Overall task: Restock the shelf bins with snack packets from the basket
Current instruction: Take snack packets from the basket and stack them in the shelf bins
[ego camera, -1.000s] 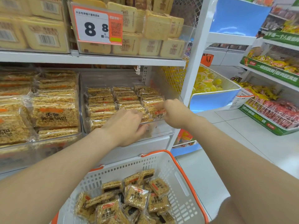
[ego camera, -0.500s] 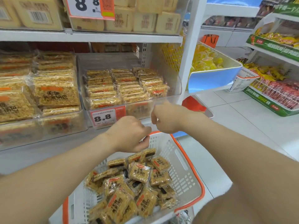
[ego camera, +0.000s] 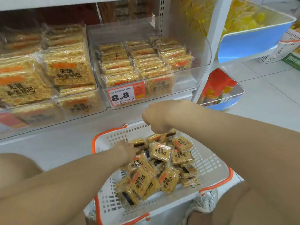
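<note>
Pickup step: left hand [ego camera: 128, 150] and right hand [ego camera: 155, 120], grips impossible to tell, meet golden clear-wrapped snack packets [ego camera: 160, 151] in the near white orange-rimmed plastic basket [ego camera: 209, 159]; next, lift some into the far clear plastic bin [ego camera: 194, 75].

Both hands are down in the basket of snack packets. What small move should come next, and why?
Probably close the fingers on a packet and lift. The left hand reaches into the snack packets at the pile's left side, the right hand points down at its far edge in the basket; no grip is visible yet, and the bin above has room at its front right.
</note>
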`<state>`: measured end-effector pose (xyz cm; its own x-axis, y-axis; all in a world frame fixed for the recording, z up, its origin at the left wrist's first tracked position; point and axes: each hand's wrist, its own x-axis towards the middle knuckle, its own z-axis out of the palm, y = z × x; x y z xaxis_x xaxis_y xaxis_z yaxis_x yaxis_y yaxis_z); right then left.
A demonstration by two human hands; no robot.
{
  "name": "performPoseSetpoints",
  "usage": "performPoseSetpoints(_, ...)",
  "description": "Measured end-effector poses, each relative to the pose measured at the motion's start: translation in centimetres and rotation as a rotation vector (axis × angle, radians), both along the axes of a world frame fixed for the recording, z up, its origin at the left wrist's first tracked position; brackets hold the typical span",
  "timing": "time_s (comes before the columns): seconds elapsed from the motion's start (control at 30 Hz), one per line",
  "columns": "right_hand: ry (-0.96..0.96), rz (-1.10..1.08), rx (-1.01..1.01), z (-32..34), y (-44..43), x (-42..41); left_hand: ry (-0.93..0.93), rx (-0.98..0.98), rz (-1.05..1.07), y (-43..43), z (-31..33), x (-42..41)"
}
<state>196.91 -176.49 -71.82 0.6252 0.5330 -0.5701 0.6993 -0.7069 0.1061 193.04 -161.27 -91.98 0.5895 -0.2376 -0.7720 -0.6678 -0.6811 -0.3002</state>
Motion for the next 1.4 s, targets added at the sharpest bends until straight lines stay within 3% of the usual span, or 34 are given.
performPoseSetpoints(0.17, -0.026, 0.027, 0.055, 0.8, 1.2, 1.3, 0.031, -0.074, 0.073, 0.6, -0.9, 0.1)
performPoseSetpoints(0.3, 0.000, 0.013, 0.058, 0.9, 1.2, 2.4, 0.000, -0.346, 0.124, 0.0, 1.0, 1.5)
performPoseSetpoints(0.73, 0.005, -0.105, 0.042, 6.0, -4.7, 2.5, -0.087, -1.357, 0.654, -3.8, 11.4, 2.0)
performPoseSetpoints(0.9, 0.040, -0.186, 0.060, 6.8, -6.9, 2.9, -0.280, -1.533, 0.651, -5.1, 17.4, 0.8)
performPoseSetpoints(1.07, -0.007, -0.184, 0.357, 8.1, -8.4, 2.8, -0.508, -1.717, 0.611, -4.7, 21.3, 0.7)
performPoseSetpoints(1.17, 0.207, -0.425, 0.672, 9.1, -8.5, 2.1, -0.669, -1.849, 0.590, -3.9, 22.5, 1.7)
performPoseSetpoints(1.23, 0.309, -0.639, 0.907, 9.7, -8.3, 1.5, -0.795, -1.783, 0.482, -3.3, 23.2, 2.3)
performPoseSetpoints(1.4, 0.288, -1.055, 1.282, 10.5, -7.7, 1.6, -0.649, -1.600, 0.262, -3.1, 24.2, 2.8)
